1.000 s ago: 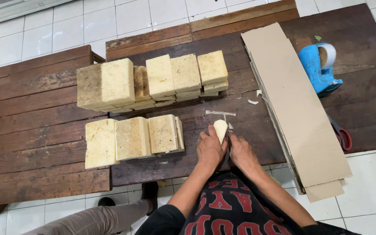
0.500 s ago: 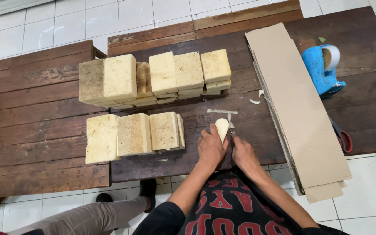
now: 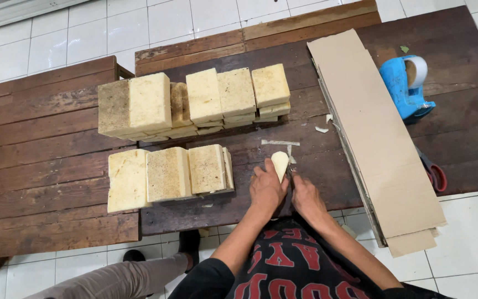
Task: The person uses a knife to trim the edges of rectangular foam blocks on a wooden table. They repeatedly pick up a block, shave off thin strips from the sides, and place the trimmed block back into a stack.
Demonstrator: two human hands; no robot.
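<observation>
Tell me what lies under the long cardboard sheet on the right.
Under the cardboard sheet, edges of more flat sheets show along its left side and near end. Red scissor handles stick out on the right; their blades are hidden. It all rests on the dark wooden table.

My head camera looking steeply down, wooden table [image 3: 56,182] filling the frame, my hands at its near edge, single view only

Far row of blocks [image 3: 195,105] on the table [image 3: 45,182], near row of blocks [image 3: 167,174] in front of it. Right of the near row, both hands on a small piece [image 3: 280,164]. Cardboard stack [image 3: 374,133] further right; tape dispenser [image 3: 408,88] far right, scissors [image 3: 432,174] nearer.
</observation>
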